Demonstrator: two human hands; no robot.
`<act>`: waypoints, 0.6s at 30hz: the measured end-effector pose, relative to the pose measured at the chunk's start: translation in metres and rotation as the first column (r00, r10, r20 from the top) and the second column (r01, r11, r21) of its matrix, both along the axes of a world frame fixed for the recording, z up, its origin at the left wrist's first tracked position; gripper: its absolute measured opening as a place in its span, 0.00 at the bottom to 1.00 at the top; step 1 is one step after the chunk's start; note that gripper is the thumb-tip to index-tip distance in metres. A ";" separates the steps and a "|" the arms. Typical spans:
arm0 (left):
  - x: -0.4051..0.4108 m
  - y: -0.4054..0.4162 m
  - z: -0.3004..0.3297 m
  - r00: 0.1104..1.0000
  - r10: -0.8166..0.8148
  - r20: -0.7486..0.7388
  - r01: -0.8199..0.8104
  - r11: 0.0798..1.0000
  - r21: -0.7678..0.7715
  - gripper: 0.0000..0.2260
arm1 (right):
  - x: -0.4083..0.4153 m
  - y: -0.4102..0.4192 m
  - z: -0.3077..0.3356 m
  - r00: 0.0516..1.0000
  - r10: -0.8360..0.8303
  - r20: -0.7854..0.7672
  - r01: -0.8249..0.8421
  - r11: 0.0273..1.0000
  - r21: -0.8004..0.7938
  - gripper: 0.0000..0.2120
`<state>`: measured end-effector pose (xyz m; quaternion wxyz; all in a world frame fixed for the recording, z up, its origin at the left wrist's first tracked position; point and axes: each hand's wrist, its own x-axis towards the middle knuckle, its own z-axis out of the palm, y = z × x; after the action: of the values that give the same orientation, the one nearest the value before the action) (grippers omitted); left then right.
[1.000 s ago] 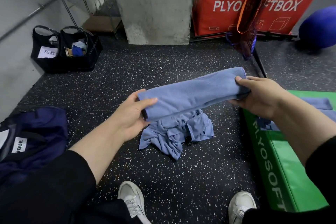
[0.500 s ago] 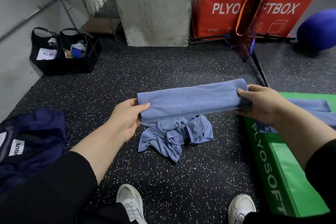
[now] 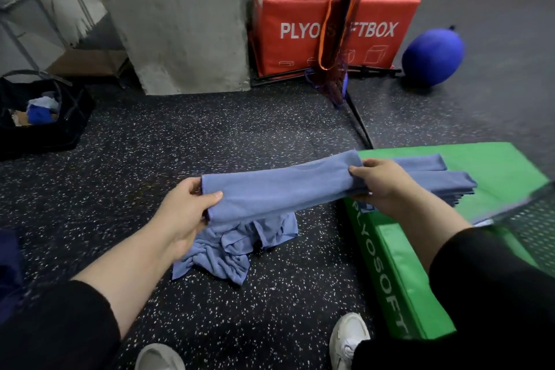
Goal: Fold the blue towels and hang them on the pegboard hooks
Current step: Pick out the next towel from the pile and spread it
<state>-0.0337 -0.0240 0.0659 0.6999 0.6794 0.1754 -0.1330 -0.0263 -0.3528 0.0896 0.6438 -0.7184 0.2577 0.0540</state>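
A folded blue towel [image 3: 282,189] stretches as a long strip between my hands, above the floor. My left hand [image 3: 186,213] grips its left end, thumb on top. My right hand [image 3: 381,183] grips its right end, at the near corner of the green soft box [image 3: 495,171]. Folded blue towels [image 3: 444,180] lie stacked on that box, just behind my right hand. A crumpled blue towel [image 3: 228,252] lies on the floor under the held one. No pegboard hooks can be made out; a perforated panel edge [image 3: 528,219] shows at the right.
A red soft box [image 3: 300,9] and a concrete pillar [image 3: 180,18] stand at the back. An orange-and-black net [image 3: 339,24] hangs in front of the red box. A blue ball [image 3: 432,55] lies at back right, a black bag [image 3: 42,117] at left. My shoes [image 3: 348,336] are below.
The view has swung to the right, and both hands have carried the folded towel rightward, so its right end now reaches the green box with the stacked towels.
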 end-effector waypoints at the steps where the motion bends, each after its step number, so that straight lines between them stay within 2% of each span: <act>1: -0.001 -0.010 -0.005 1.000 -0.011 0.002 0.011 1.000 0.016 0.13 | -0.003 -0.005 -0.001 1.000 -0.008 0.005 0.008 1.000 -0.026 0.08; 5: 0.003 -0.045 -0.015 0.999 -0.037 0.024 0.036 0.998 0.054 0.17 | -0.013 -0.037 -0.014 1.000 -0.022 -0.012 0.020 0.991 -0.132 0.07; 12: 0.002 -0.110 -0.029 0.988 -0.155 -0.005 0.155 0.985 0.078 0.15 | -0.033 -0.111 -0.048 0.987 -0.112 -0.116 0.086 0.973 -0.212 0.07; 15: 0.006 -0.142 -0.044 0.989 -0.147 -0.006 0.147 0.988 0.049 0.17 | -0.027 -0.148 -0.059 0.984 -0.097 -0.147 0.042 0.939 -0.341 0.04; 18: 0.019 -0.178 -0.055 0.989 -0.150 0.002 0.150 0.988 0.032 0.15 | -0.005 -0.187 -0.066 0.987 -0.062 -0.151 -0.016 0.883 -0.469 0.07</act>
<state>-0.0148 -0.2016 0.0114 0.6774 0.7020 0.1244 -0.1811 -0.0318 -0.5400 0.0240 0.4287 -0.8429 0.3227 0.0405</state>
